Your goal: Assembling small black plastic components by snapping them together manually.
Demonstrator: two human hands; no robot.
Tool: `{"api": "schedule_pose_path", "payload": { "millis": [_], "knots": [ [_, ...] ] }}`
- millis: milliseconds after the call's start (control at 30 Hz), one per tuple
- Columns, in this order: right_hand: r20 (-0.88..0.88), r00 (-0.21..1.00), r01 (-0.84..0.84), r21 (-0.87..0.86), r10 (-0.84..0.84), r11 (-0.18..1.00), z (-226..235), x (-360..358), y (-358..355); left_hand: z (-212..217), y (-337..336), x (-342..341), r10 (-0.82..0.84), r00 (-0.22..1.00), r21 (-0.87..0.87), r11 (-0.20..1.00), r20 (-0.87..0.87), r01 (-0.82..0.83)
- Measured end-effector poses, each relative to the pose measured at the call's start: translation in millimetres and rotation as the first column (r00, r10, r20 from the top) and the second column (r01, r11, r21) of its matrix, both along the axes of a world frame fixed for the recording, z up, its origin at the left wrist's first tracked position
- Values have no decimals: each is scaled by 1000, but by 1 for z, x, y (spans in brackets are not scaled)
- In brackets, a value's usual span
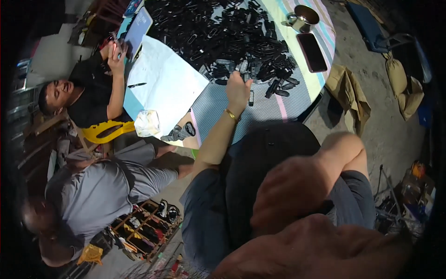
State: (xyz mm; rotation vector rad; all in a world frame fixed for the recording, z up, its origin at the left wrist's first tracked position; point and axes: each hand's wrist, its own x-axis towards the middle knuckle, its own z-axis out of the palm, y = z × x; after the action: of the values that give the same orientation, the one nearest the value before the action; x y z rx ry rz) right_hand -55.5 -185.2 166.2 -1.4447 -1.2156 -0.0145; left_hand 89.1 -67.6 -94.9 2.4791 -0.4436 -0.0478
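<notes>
Black plastic parts (pixel 241 42) lie heaped at twelve o'clock on the table (pixel 260 109). The left hand (pixel 238 88) reaches their near edge, fingers spread open; picking singly suits. The right hand (pixel 290 190) is blurred, grip unclear.

black plastic parts (pixel 241 42), heaped on table

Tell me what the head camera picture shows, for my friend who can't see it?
The person's left hand reaches into a big pile of small black parts on a round table, while the right hand rests blurred near their lap. A dark phone and metal cup sit on the table; two other people are at the left.
</notes>
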Motion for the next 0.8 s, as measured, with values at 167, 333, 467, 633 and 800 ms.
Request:
{"api": "schedule_pose_path", "payload": {
  "millis": [167,333,467,633,800],
  "knots": [
    [-124,986,-113,-12,111,993,9,-15,-1,6,11,-4,-123,992,174,978,13,119],
    [94,982,147,169,-164,975,-9,0,-15,18,41,-21,-143,984,280,945,-110,168],
    [-60,864,397,-528,-499,750,-108,39,-11,15,49,-38,-188,982,138,973,6,185],
    [165,691,525,-783,-703,333,-241,65,7,18,50,-40,-171,985,27,985,2,171],
    [243,676,547,-798,-696,253,-250,65,13,8,54,-43,-140,987,17,990,81,139]
  ]
}}
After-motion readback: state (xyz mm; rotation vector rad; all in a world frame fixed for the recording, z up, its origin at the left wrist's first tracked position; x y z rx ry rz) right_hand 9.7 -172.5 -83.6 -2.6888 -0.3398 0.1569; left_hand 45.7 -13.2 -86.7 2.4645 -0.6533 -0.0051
